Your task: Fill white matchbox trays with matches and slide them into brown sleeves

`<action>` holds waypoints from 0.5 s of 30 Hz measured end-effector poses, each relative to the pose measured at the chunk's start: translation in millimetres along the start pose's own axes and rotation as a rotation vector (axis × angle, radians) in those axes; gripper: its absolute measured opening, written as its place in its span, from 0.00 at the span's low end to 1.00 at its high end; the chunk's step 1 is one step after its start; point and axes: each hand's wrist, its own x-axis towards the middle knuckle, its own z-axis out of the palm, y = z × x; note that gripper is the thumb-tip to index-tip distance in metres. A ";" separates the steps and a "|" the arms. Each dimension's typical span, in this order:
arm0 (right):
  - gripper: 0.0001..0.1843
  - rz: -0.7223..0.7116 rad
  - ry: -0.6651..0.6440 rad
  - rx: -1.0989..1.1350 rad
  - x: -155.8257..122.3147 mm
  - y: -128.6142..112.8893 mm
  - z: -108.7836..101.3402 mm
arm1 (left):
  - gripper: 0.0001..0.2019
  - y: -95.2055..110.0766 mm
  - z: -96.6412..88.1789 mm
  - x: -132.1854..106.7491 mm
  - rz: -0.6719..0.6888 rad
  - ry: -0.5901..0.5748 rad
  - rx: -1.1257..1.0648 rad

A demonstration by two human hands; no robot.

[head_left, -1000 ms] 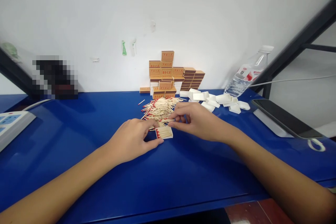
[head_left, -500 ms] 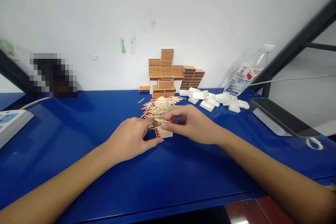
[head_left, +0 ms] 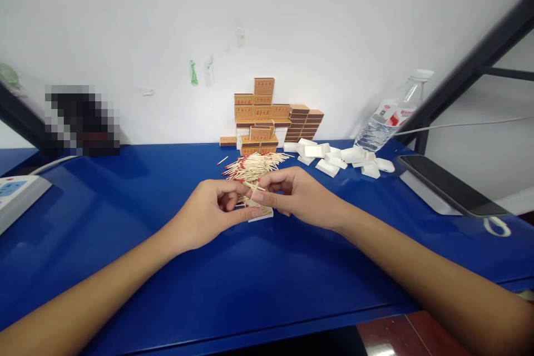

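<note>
My right hand (head_left: pixel 298 197): pinching a few matches (head_left: pixel 251 185)
My left hand (head_left: pixel 203 213): thumb and forefinger parted, near my right
White tray (head_left: pixel 262 217): below my fingertips
Match pile (head_left: pixel 255 164): just beyond both hands

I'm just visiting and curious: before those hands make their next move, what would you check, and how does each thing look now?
1. Right hand has the held matches pinched: ok.
2. Left hand is touching the small white tray: cannot tell; it overlaps the tray in view.
3. Tray contents are in plain sight: not ok, the hands cover much of them.
4. Loose match pile is neatly aligned: not ok, sticks lie crisscross.
5. Matchbox stack at the wall is standing: ok.
6. Bottle cap is on: ok.
</note>
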 end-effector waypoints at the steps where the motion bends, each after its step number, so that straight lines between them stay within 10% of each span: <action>1: 0.17 -0.015 0.004 -0.042 0.0 0.3 -1.6 | 0.18 0.0 -0.9 0.2 0.034 0.026 0.070; 15: 0.09 -0.108 -0.103 -0.602 -5.3 8.3 -18.3 | 0.19 1.7 -4.0 -2.6 0.135 -0.019 0.467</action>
